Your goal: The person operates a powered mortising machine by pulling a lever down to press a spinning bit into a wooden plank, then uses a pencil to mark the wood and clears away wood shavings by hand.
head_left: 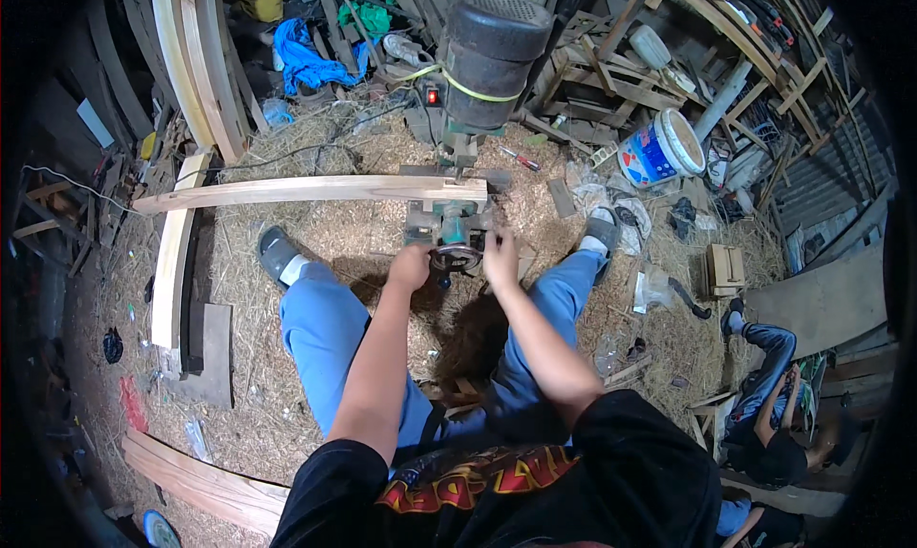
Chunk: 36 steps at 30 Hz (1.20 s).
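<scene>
Between my knees stands a mortising machine with a dark upright motor and a green base. A small metal handwheel sits at its near side. My left hand is closed on the left of the wheel, and my right hand is closed at its right side, its fingertips partly hidden. A long pale wooden beam lies across the machine, its right end under the tool head. Slots show in that end of the beam. The beam's left part rests on another timber.
A red-handled screwdriver lies behind the machine. Wood chips cover the floor. At right are a white-and-blue bucket and a wooden block; a plank lies lower left. Two other people sit at lower right. A lit red switch is beside the motor.
</scene>
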{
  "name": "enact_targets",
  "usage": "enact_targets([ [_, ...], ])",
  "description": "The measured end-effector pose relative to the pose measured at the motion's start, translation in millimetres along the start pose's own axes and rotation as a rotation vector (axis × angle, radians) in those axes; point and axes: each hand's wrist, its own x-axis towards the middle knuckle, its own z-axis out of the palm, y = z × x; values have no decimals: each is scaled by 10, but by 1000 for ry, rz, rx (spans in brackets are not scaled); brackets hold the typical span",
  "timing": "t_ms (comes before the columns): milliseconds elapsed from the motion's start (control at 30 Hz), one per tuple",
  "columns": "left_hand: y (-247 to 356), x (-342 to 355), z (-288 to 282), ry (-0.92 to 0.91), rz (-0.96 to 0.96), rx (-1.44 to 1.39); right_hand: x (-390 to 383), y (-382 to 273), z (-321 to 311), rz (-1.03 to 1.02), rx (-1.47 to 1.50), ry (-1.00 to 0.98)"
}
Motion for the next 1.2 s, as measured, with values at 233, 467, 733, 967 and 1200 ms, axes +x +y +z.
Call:
enact_targets([
  [233,29,-27,-38,90,-62,-99,-655,-83,265,833,445,-445],
  [467,88,-5,-148,-19,-78,-98,-555,-16,462,1169,1011,-708],
  [733,173,-1,-268,-43,-44,-185,-508,60,549,1237,1226,-621],
  [967,180,5,-273,-71,-94,-93,-516,-74,582,1268,1135,-513],
  [1200,169,20,-276,-100,-122,-116,-482,-58,627,1310,1069,-453],
])
